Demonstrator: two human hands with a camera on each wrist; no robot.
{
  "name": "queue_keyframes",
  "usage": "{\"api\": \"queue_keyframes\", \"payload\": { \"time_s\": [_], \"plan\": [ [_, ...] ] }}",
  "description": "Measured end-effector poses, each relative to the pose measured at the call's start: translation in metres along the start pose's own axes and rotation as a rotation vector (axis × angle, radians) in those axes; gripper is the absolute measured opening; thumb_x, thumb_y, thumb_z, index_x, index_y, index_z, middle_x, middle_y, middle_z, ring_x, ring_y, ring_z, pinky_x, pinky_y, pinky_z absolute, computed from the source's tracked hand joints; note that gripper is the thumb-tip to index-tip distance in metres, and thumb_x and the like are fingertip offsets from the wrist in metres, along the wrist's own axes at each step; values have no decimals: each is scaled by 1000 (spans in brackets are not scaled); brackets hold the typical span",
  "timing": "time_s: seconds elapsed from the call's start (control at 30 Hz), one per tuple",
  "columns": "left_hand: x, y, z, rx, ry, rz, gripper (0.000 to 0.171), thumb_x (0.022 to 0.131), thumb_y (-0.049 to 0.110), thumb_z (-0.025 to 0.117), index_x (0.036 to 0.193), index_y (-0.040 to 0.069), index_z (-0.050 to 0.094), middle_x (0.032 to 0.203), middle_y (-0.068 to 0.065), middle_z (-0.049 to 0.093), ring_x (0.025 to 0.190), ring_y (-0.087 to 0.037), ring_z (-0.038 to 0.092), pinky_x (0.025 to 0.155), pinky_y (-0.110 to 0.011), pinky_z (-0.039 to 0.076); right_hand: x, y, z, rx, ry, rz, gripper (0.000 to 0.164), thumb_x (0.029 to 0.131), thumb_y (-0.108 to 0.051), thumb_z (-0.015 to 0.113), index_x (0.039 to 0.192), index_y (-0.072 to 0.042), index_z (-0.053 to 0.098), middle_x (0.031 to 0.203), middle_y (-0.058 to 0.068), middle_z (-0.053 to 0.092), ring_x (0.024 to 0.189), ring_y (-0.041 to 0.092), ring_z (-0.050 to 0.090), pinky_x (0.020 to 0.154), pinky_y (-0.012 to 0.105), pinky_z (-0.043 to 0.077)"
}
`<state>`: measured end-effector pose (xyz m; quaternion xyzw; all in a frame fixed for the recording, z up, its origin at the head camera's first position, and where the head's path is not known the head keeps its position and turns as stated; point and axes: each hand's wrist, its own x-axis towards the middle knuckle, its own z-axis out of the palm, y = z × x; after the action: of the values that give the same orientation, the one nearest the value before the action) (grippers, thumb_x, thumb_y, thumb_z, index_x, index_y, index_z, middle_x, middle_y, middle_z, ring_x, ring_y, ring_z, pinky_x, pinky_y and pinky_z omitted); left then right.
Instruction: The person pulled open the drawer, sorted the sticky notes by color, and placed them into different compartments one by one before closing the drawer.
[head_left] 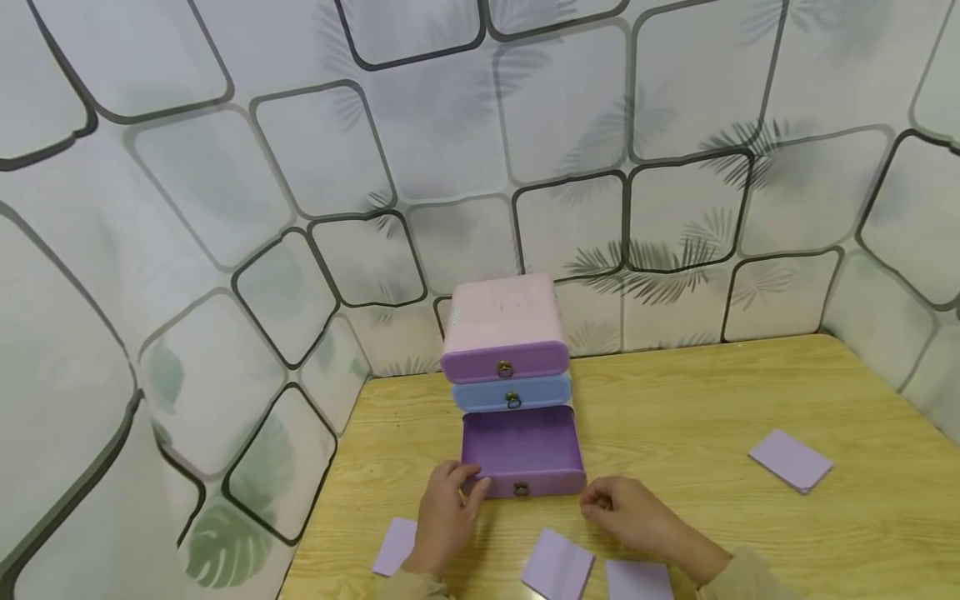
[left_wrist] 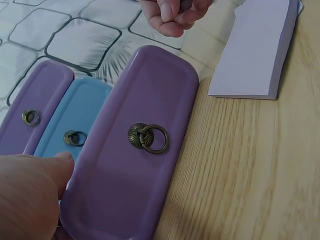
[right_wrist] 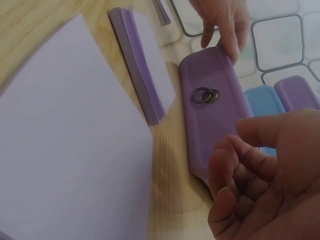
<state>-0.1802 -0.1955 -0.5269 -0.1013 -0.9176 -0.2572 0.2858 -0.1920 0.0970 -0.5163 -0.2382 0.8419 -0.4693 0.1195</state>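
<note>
Near the far edge of the bench (head_left: 675, 433), in the head view, a pink cabinet (head_left: 506, 312) stands with its purple bottom drawer (head_left: 551, 483) open toward the person, its visible floor bare. It looks like thin, smooth plastic: probably light, fairly stiff and a little slippery. The left hand (head_left: 442, 508) is at its front left corner, the grip narrow there, thumb and forefinger meeting at the rim. The right hand (head_left: 633, 512) is just beside the opposite front corner, loosely curled and holding nothing. Lilac paper pads (head_left: 557, 562) lie on the bench nearer the person; these would likely flex and fan unless taken by their edges.

From the left wrist, the drawer front fills the middle, its brass ring pull (left_wrist: 148, 138) hanging free. The left thumb lies along the upper edge, well apart from the ring; the fingers beneath are mostly hidden, so how firmly they squeeze cannot be told. The ring seems the natural hold for a straight pull, the middle of the panel for a push.

From the right wrist, the drawer front lies beyond the right fingers, between the two grips: the left at its far end, the right near its close end, with a gap between thumb and fingertips.
</note>
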Motion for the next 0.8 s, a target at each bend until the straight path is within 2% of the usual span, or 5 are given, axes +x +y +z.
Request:
{"api": "queue_keyframes", "payload": {
  "time_s": [0.17, 0.37, 0.63, 0.8],
  "plan": [
    [0, -1, 3, 14, 11, -4, 14, 82, 22, 77, 91, 12, 73, 87, 3, 61, 86, -15, 56, 72, -34, 50, -1, -2, 6, -36, 19, -13, 10, 90, -20, 66, 91, -10, 67, 77, -6, 59, 67, 4, 51, 57, 23, 47],
    [1, 1, 4, 6, 2, -59, 8, 85, 21, 75, 88, 14, 73, 83, 6, 60, 82, -12, 52, 68, -30, 47, -1, -5, 11, -91, -1, -10, 7, 90, -23, 66, 88, -17, 66, 75, -10, 58, 66, 3, 51, 56, 23, 47],
    [1, 1, 6, 10, 32, -72, 8, 84, 19, 75, 86, 12, 73, 80, 6, 60, 77, -12, 50, 64, -28, 45, 0, -12, 18, -96, -47, -24, 17, 88, -30, 70, 84, -15, 64, 71, -9, 57, 58, 3, 50, 49, 22, 45],
    [0, 0, 8, 9, 47, -78, 7, 83, 16, 76, 85, 11, 72, 80, 5, 62, 76, -12, 49, 64, -28, 44, 0, -16, 25, -196, -34, -9, 26, 83, -40, 73, 82, -16, 63, 70, -12, 54, 59, 3, 47, 51, 22, 42]
  ]
}}
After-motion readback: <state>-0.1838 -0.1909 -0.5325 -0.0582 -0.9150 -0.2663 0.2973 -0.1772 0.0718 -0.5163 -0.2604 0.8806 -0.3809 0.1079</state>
